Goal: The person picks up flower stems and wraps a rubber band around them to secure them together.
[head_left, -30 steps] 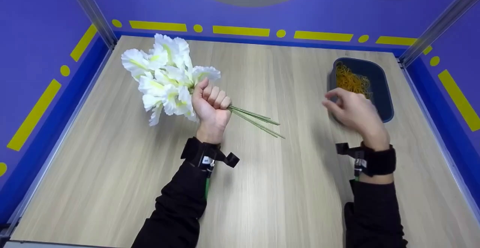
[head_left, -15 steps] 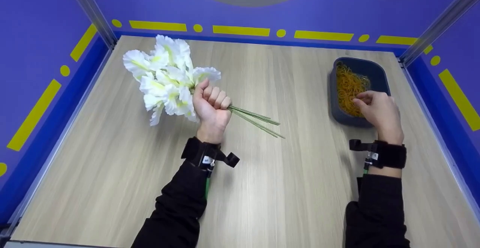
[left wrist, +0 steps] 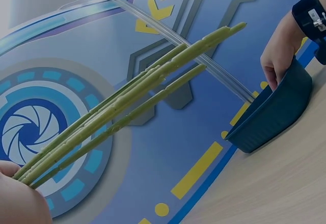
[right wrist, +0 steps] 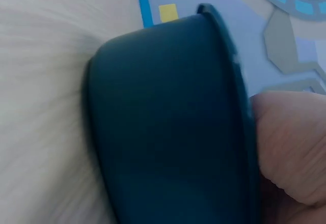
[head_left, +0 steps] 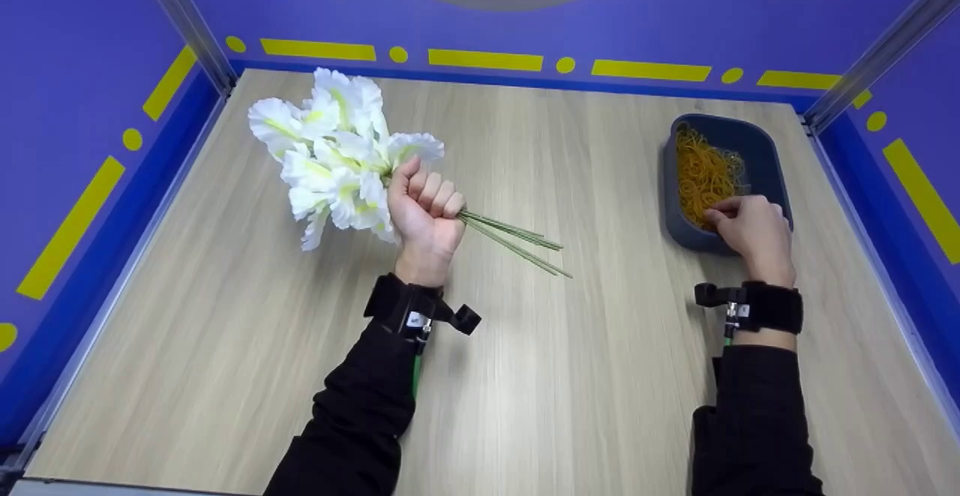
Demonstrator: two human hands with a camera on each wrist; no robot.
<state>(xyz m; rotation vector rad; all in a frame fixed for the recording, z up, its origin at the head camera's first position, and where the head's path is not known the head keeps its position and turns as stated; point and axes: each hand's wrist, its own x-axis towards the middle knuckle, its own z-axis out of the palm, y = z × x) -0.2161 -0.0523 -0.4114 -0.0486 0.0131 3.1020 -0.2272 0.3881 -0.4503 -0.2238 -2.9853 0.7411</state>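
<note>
My left hand (head_left: 426, 214) grips a bunch of white artificial flowers (head_left: 330, 162) just below the blooms. Yellow-green marks the petals. The green stems (head_left: 517, 237) stick out past my little finger, and their cut ends fill the left wrist view (left wrist: 127, 99). My right hand (head_left: 759, 235) reaches over the near rim of a dark blue-grey tub (head_left: 686, 233), thumb and index fingertips down among yellow rubber bands (head_left: 705, 169). In the right wrist view the tub's wall (right wrist: 168, 117) hides the fingertips, so whether a band is pinched cannot be told.
A pale wood-grain table (head_left: 517, 376) carries everything. Blue-purple panels (head_left: 480, 27) with yellow dashes wall it in at the back and both sides, with metal posts (head_left: 184, 19) at the corners. Straps with small cameras (head_left: 772, 307) sit on both wrists.
My right hand first moves back and right from the tub's left side, then dips its fingers into the rubber bands. The left hand and the flowers stay in place.
</note>
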